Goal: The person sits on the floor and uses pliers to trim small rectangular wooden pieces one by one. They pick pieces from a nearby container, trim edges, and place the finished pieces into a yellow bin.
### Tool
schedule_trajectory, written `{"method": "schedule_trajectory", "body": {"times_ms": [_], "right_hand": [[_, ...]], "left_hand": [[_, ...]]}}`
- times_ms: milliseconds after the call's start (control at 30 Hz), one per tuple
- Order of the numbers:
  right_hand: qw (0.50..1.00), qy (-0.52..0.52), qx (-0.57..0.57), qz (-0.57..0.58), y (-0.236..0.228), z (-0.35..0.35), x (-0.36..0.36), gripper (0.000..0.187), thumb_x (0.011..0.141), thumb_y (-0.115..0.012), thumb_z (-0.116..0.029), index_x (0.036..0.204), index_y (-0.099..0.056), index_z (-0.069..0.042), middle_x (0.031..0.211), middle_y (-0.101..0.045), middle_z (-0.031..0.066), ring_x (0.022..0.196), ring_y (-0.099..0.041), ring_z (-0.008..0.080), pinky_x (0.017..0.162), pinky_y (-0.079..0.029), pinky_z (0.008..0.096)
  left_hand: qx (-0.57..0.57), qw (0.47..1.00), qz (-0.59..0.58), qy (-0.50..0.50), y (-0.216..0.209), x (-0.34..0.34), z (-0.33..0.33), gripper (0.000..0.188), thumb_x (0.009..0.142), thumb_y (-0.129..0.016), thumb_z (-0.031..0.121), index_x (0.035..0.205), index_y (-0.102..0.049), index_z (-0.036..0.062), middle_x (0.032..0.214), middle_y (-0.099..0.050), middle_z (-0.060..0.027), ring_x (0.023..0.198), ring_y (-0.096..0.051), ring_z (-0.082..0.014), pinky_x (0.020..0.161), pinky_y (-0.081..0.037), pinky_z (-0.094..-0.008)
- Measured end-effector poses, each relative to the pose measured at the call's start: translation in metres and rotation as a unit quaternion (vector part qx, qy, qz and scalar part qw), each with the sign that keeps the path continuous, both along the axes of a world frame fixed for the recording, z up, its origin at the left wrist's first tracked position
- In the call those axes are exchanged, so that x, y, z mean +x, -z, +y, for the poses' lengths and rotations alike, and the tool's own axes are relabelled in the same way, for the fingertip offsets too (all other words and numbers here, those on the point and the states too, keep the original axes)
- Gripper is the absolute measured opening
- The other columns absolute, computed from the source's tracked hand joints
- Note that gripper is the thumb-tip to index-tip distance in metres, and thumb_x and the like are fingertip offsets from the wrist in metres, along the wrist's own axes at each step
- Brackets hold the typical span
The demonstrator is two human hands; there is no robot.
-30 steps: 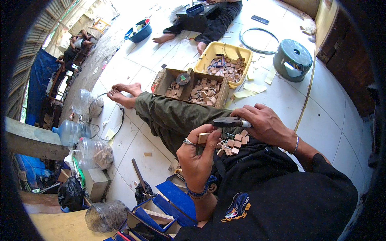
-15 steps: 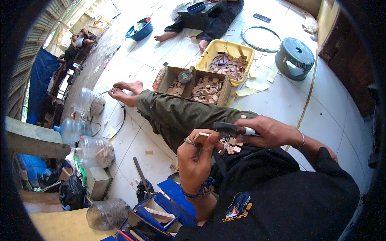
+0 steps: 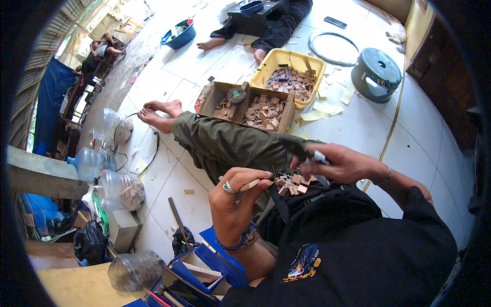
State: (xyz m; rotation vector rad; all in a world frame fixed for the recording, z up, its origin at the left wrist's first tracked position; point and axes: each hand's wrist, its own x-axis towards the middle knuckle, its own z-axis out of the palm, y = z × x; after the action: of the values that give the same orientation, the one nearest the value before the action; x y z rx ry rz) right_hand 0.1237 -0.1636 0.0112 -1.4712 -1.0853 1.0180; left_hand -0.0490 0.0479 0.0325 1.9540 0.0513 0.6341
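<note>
My left hand (image 3: 236,197) is closed, with a small flat wooden piece (image 3: 249,185) held among its fingers; its thumb and fingertip meet beside the lap pile. In my right hand (image 3: 340,162) is a dark-headed tool (image 3: 294,146) with a white grip, blurred by motion, so its exact kind is unclear. Below the tool, small wooden blocks (image 3: 296,185) with thin metal pins or wires lie on my black-clothed lap. Whether the left fingertips also pinch a pin is too small to tell.
Beyond my outstretched leg stand a divided wooden box (image 3: 240,123) and a yellow basin (image 3: 318,69), both with wooden blocks. A green stool (image 3: 376,77) stands at right, near a coil (image 3: 333,49). Blue boxes (image 3: 207,266) and plastic jugs (image 3: 94,165) are at left. Another person's foot (image 3: 210,44) is beyond.
My right hand has lifted the tool up and away from the blocks, and it is now blurred. My left hand has shifted slightly left and turned, still holding the wooden piece.
</note>
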Motion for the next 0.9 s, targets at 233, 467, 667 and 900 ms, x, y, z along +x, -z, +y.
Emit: {"method": "schedule_trajectory", "body": {"times_ms": [233, 467, 667, 900], "right_hand": [[0.993, 0.100, 0.038, 0.043, -0.018, 0.004, -0.011, 0.026, 0.100, -0.075, -0.027, 0.111, -0.070, -0.004, 0.092, -0.072, 0.0029, 0.084, -0.063, 0.0110, 0.077, -0.053, 0.0320], [0.994, 0.108, 0.014, -0.015, -0.002, 0.015, -0.009, 0.025, 0.099, -0.077, -0.025, 0.102, -0.068, -0.002, 0.084, -0.070, 0.0039, 0.082, -0.060, 0.0081, 0.074, -0.052, 0.0325], [0.978, 0.201, 0.051, -0.032, -0.016, 0.032, 0.009, 0.026, 0.100, -0.075, -0.030, 0.105, -0.069, -0.005, 0.083, -0.062, -0.0037, 0.077, -0.056, 0.0046, 0.070, -0.047, 0.0256], [0.902, 0.269, 0.325, -0.091, -0.018, 0.124, 0.071, 0.039, 0.101, -0.071, -0.043, 0.105, -0.071, -0.004, 0.083, -0.065, -0.0021, 0.075, -0.060, 0.0062, 0.069, -0.048, 0.0252]], "left_hand": [[0.131, 0.991, 0.026, -0.012, 0.008, 0.010, -0.011, 0.024, 0.083, -0.083, 0.007, 0.106, -0.080, 0.0093, 0.096, -0.075, -0.0076, 0.087, -0.071, -0.0246, 0.075, -0.054, -0.0357], [0.138, 0.987, 0.081, -0.002, 0.017, 0.016, -0.016, 0.025, 0.088, -0.080, 0.006, 0.113, -0.079, 0.0068, 0.098, -0.074, -0.0082, 0.093, -0.072, -0.0202, 0.081, -0.056, -0.0329], [0.150, 0.964, 0.222, 0.002, 0.051, 0.019, 0.007, 0.070, 0.083, -0.088, 0.025, 0.145, -0.059, 0.0087, 0.113, -0.074, -0.0147, 0.100, -0.073, -0.0252, 0.086, -0.057, -0.0383], [0.086, 0.925, 0.342, 0.138, 0.100, 0.035, -0.003, 0.082, 0.081, -0.090, 0.042, 0.142, -0.057, -0.0027, 0.121, -0.071, -0.0224, 0.104, -0.071, -0.0304, 0.091, -0.056, -0.0393]]}}
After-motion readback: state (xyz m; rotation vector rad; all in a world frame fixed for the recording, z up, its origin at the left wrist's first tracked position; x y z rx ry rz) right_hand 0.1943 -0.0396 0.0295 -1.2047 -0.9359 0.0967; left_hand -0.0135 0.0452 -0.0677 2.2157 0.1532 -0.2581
